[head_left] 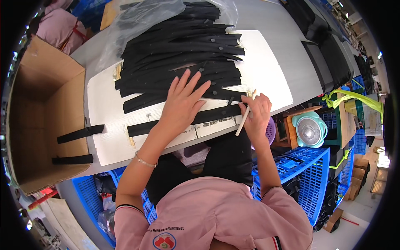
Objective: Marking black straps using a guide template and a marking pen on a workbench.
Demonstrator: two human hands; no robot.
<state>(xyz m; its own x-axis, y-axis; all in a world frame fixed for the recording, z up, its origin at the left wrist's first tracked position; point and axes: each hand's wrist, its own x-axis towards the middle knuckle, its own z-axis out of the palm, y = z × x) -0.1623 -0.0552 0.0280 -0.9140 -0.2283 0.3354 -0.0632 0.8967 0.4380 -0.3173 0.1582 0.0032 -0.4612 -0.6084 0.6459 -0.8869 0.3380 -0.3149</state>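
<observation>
Pressure from the flat, spread left hand (183,102) should pin the black strap (183,121) lying under it while the right hand (256,114), seemingly closed around a white marking stick (244,120), works the strap's end beside it.

An open brown cardboard box (46,112) stands at nine o'clock beside the desk (271,25), two black strips over its rim. Clear plastic bag (141,21) lies at eleven o'clock.

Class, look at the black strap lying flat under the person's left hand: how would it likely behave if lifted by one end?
The black strap would probably droop: it is long, thin and flat. It is likely light, since similar straps hang over the cardboard box wall. The left hand pressing it suggests it slides on the white board.
</observation>
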